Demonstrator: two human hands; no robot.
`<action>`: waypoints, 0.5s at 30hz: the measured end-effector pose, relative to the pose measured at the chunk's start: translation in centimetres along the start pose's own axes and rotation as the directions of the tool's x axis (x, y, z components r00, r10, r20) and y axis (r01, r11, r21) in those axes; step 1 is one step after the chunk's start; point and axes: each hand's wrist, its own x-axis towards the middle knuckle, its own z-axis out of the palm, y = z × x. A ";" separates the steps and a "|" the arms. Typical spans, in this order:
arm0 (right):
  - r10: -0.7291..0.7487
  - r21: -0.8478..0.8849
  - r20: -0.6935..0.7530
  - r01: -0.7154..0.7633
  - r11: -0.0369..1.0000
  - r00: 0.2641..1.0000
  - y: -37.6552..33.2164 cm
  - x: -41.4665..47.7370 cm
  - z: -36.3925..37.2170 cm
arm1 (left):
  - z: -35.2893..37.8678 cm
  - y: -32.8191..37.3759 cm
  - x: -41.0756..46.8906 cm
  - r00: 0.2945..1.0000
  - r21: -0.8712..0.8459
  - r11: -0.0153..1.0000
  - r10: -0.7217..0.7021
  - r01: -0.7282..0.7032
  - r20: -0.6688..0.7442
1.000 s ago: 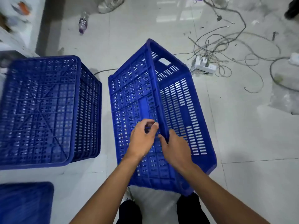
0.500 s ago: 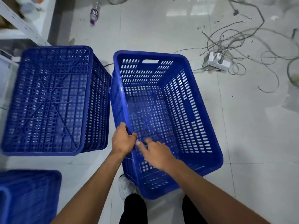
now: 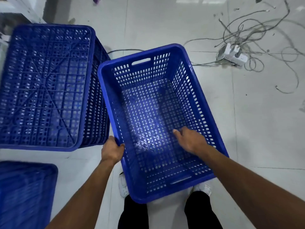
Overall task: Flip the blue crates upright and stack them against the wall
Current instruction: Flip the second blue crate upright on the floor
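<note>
Pale tiled floor (image 3: 247, 129), cables (image 3: 244, 30) far right. Upright crate (image 3: 186, 90) at feet, open side up. Left hand (image 3: 112, 151) grips its left rim; right hand (image 3: 189, 139) inside, fingers loose, holding nothing. Overturned crate (image 3: 44, 86) just left.

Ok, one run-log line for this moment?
step: crate upright, unstacked | left grip: holds its left rim | right grip: relaxed inside it, holding nothing | neighbour crate: upside down

bright, even light | glare on floor tiles (image 3: 189, 0) | motion blur, edges warped
</note>
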 end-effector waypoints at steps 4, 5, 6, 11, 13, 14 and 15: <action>-0.006 -0.124 -0.103 -0.007 0.992 0.995 1.9 2.5 -0.4 | 0.4 -1.1 1.2 0.999 -0.013 0.999 -0.030 0.031 0.013; -0.005 -0.143 -0.136 -0.014 0.990 0.991 2.3 3.1 -0.5 | 0.6 -1.3 1.4 0.999 -0.023 0.999 -0.035 0.035 0.014; 0.001 -0.159 -0.169 -0.028 0.987 0.986 2.7 3.6 -0.7 | 0.7 -1.5 1.7 0.999 -0.035 0.999 -0.040 0.040 0.014; 0.116 -0.116 -0.303 -0.158 0.981 0.946 4.1 5.5 -2.5 | 0.5 -1.6 2.2 0.999 0.010 0.999 -0.039 0.039 0.011; 0.115 -0.099 -0.373 -0.162 0.982 0.921 4.2 5.8 -3.0 | 0.4 -1.2 2.8 1.000 0.033 0.999 -0.027 0.028 -0.008; 0.105 -0.094 -0.427 -0.160 0.983 0.898 4.2 6.0 -3.1 | 0.2 -0.9 3.1 1.000 0.047 0.999 -0.022 0.023 -0.018; 0.100 -0.086 -0.480 -0.160 0.983 0.872 4.1 6.2 -3.3 | 0.1 -0.7 3.4 0.999 0.061 0.998 -0.017 0.019 -0.028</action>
